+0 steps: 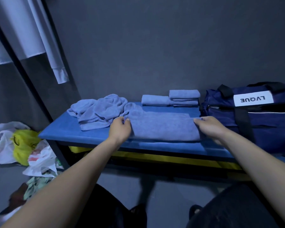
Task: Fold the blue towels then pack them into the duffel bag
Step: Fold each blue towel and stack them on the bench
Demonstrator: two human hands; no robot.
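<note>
A blue towel (163,127) lies folded over on the blue padded bench (82,137), at the near middle of its top, forming a broad band with a rounded fold along the near edge. The left hand (120,129) pinches the towel's left end, fingers curled round the cloth, and the right hand (207,127) grips the right end with its fingers curled onto the fabric. Touching the towel's far left corner, a heap of unfolded blue towels (97,111) sits crumpled on the left part of the bench. Behind, against the dark wall (155,46), are the folded towels (171,98): one lies flat and, just beside it on the right, others are stacked. The navy duffel bag (253,119) stands on the right end of the bench, close to the right hand, with black handles and a white label reading LVQUE upside down; whether its zip is open I cannot tell. On the floor to the left lie plastic bags (23,148), white and yellow.
</note>
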